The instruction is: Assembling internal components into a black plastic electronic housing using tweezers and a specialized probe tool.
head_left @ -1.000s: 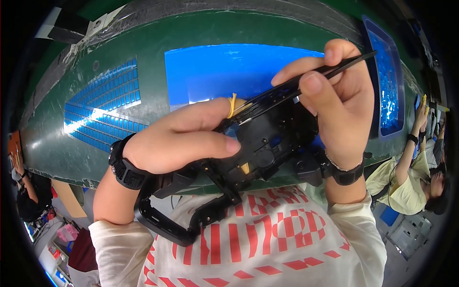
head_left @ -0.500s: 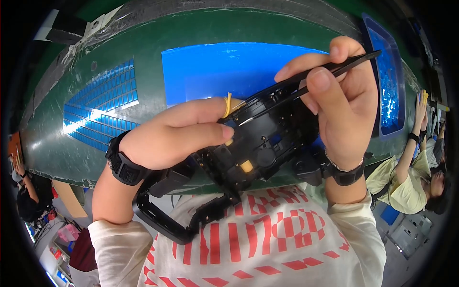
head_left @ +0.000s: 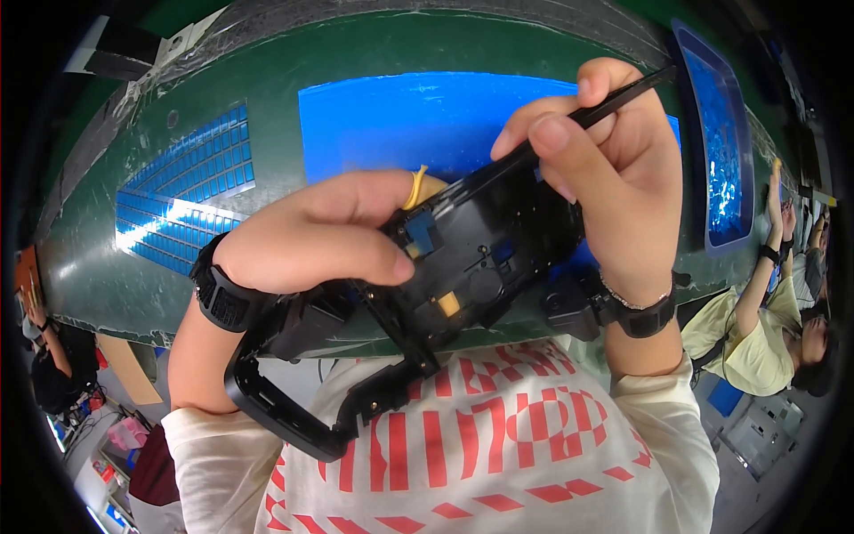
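Observation:
My left hand [head_left: 325,233] grips the left edge of a black plastic housing [head_left: 525,233], its thumb lying along the inner side. A yellow band circles a finger of that hand. Between the thumb and fingers of my right hand [head_left: 614,169] is a pair of black tweezers [head_left: 625,94]. Their pale tips reach over the housing's upper edge, close to a small blue piece [head_left: 423,231]; contact cannot be made out. Lower in the housing sits a small yellow pad [head_left: 448,304]. A black open frame [head_left: 289,418] extends from the housing toward my shirt.
A blue sheet [head_left: 374,116] lies on the green table [head_left: 267,53] beyond my hands. To the left are sheets of small blue pieces [head_left: 191,178]. A blue tray [head_left: 721,151] with shiny blue bits stands right. Other people are at both sides.
The tweezers and my right hand have moved a little left and up. My left thumb has slid down off the blue piece, which now shows more. The housing has shifted slightly left.

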`<move>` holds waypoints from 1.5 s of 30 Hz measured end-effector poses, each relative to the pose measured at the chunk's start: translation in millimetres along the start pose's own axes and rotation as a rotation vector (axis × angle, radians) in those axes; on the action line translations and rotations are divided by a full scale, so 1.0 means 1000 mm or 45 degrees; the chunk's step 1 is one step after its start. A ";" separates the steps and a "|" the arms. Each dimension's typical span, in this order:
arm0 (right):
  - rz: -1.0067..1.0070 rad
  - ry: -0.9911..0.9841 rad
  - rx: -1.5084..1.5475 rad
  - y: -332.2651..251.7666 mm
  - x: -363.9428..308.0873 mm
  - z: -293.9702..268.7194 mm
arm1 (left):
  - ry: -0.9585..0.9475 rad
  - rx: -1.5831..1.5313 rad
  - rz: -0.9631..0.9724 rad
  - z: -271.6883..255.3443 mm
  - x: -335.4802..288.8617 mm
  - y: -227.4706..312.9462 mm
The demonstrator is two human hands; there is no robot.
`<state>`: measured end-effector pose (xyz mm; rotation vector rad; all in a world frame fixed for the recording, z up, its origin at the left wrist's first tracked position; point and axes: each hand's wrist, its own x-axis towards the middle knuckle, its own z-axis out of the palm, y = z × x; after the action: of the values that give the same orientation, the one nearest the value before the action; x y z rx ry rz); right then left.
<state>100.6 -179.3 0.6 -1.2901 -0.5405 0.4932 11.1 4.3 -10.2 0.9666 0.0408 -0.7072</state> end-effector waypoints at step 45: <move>-0.084 -0.121 -0.103 0.001 -0.002 -0.004 | -0.022 -0.145 -0.081 0.003 -0.001 -0.003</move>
<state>101.6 -183.5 -1.2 -1.3258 -0.6863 0.4838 7.7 1.8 -9.8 0.8532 0.0961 -0.7633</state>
